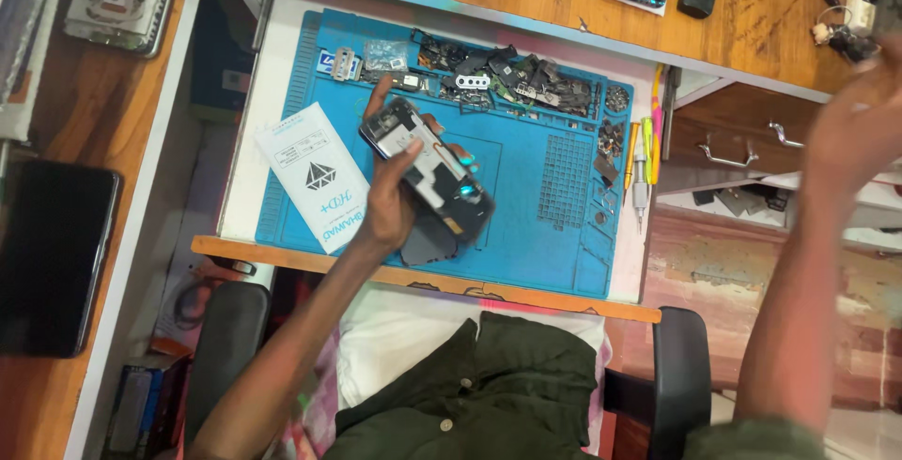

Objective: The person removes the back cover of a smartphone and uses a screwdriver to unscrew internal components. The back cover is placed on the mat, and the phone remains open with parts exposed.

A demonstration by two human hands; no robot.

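The wooden surface [742,9] runs across the top, grained and orange-brown, and a pulled-out white tray below it carries 1 blue rubbery work mat [540,225], ribbed on its left edge and moulded with a square grid of small pockets. 1 white rectangular packet [315,176] lies flat on the mat's left side, partly off its edge. My left hand [390,199] is clamped on 1 opened phone [427,171], fingers wrapped round its upper end, holding it tilted over the mat's middle; its back is off, so dark boards and a pale metal shield show. Beneath it a dark rounded piece rests on the mat, half hidden by the phone. My right hand [860,117] is raised well apart at the right, blurred, so I cannot tell whether it is open or closed. A heap of small dark parts [512,79] crowds the mat's top edge, too jumbled to count. About 3 slim tools [644,164] lie just beside the mat's right edge.
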